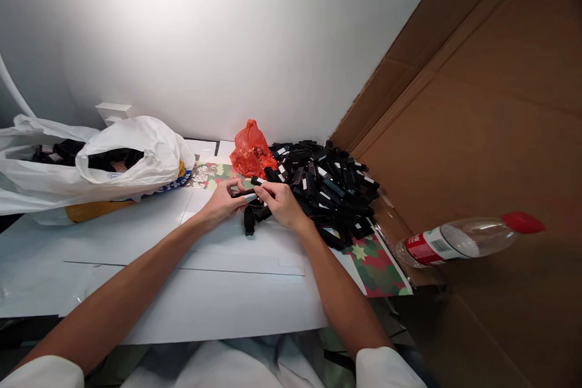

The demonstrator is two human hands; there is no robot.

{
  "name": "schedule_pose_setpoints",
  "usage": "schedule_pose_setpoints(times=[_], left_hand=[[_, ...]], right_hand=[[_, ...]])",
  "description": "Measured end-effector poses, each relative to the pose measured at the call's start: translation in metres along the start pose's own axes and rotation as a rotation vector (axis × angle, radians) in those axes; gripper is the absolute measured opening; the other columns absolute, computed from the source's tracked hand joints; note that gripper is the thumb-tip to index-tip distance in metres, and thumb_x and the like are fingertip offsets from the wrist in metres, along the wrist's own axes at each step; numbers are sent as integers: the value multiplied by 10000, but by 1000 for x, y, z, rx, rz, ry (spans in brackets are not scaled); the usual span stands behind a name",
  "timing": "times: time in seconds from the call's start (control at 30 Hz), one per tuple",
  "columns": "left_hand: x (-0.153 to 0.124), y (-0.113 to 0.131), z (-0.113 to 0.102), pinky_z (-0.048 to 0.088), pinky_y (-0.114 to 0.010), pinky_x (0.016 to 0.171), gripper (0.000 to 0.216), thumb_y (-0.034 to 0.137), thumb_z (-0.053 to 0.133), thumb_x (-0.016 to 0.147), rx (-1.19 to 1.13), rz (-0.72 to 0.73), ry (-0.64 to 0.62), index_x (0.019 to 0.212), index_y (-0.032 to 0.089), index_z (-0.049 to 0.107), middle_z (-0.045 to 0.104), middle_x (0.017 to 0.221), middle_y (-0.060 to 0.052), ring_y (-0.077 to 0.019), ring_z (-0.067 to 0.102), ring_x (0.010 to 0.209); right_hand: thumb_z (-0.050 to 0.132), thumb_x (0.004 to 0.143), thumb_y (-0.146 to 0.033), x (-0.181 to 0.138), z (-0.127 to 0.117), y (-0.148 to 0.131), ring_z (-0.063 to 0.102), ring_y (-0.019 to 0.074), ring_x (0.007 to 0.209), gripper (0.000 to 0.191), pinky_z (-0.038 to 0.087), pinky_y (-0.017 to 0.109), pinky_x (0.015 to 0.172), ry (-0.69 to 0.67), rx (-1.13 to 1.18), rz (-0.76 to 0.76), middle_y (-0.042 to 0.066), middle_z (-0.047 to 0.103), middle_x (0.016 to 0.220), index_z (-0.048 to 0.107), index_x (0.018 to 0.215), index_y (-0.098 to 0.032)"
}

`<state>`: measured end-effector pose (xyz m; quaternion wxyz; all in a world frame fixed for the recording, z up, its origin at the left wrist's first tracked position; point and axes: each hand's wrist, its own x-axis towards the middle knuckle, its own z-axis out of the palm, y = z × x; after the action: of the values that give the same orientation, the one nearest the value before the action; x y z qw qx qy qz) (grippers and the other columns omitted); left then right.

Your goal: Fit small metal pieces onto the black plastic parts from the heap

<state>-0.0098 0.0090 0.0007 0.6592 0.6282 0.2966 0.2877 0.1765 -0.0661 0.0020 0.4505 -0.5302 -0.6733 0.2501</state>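
Observation:
In front of me, over the white table top, both hands meet on a small, narrow black plastic piece (pixel 244 193) with a pale, silvery section. Its exact kind is too small to make out. My left hand (pixel 222 201) pinches one end between thumb and fingers. The fingers of my right hand (pixel 284 205) are closed at the other end. Just below them, a loose black piece (pixel 248 221) rests on the table. A heap of similar black plastic pieces (pixel 325 188), some with white labels, spreads right behind my right hand.
A red plastic bag (pixel 251 151) stands behind my hands, beside small shiny bits (pixel 200 176) on a camouflage-patterned sheet (pixel 379 264). At left sits a white plastic bag (pixel 131 179) holding black pieces. A plastic bottle (pixel 459 241) and a tall cardboard sheet (pixel 491 115) border the right.

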Motion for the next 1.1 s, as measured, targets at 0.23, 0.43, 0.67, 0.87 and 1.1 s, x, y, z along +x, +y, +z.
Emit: schedule_pose_setpoints(times=[0.23, 0.43, 0.67, 0.87, 1.1], left_hand=[[-2, 7, 3, 181, -181, 387, 443, 426, 865, 711, -34, -14, 14, 930, 208, 547, 582, 584, 64, -30, 325, 369], [-3, 10, -7, 158, -192, 400, 399, 377, 703, 779, -186, 13, 27, 1125, 202, 610, 623, 702, 34, -24, 284, 372], [7, -1, -13, 196, -224, 440, 233, 345, 606, 769, -83, 59, 205, 924, 173, 638, 564, 638, 33, -47, 294, 399], [-2, -5, -3, 449, -290, 686, 226, 220, 599, 778, 588, 245, 75, 979, 192, 699, 678, 956, -33, -155, 559, 757], [-5, -11, -3, 491, -450, 976, 329, 205, 601, 862, 981, 343, -119, 1184, 207, 670, 621, 1222, -106, -297, 546, 1142]], right_hand=[[606, 975, -645, 7, 9, 2, 448, 132, 581, 474, 331, 274, 549, 117, 158, 36, -30, 530, 659, 650, 837, -194], [717, 859, -721, 12, -19, 15, 490, 129, 466, 531, 375, 249, 436, 630, 648, 151, -85, 401, 529, 521, 763, -237], [673, 940, -601, 5, -46, 30, 422, 110, 450, 366, 376, 224, 413, 606, 936, 182, -86, 381, 578, 602, 892, -246], [733, 881, -541, 8, -30, 12, 415, 85, 435, 350, 329, 207, 388, 509, 926, 330, -77, 418, 577, 620, 806, -218], [739, 843, -620, 7, -12, 4, 467, 101, 435, 433, 278, 225, 369, 217, 454, 251, -29, 543, 569, 669, 742, -204]])
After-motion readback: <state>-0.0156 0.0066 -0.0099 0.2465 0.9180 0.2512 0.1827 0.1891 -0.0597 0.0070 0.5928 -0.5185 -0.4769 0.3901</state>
